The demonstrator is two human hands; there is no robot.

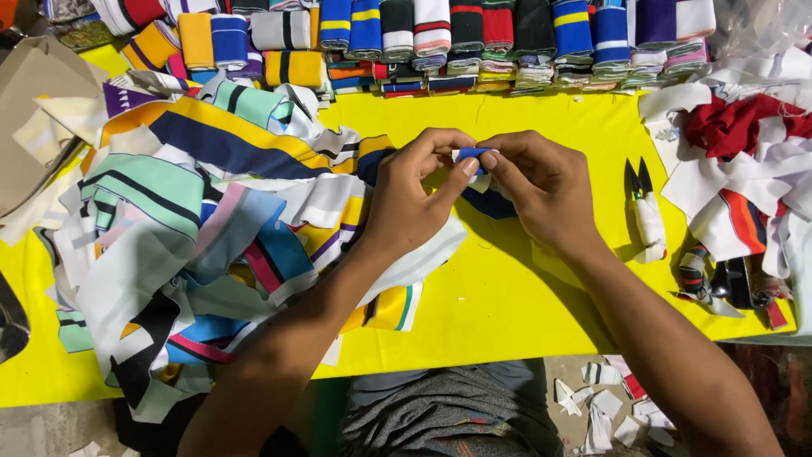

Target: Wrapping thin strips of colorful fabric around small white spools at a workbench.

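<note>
Both my left hand [414, 199] and right hand [537, 190] pinch the blue-and-white strip [472, 156] between fingertips, raised off the yellow table [507, 296] for a clear look.

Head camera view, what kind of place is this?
Probably a garment or knitwear workshop: rolled striped fabric bands stacked along a yellow table, loose striped offcuts, and thread snips.
</note>
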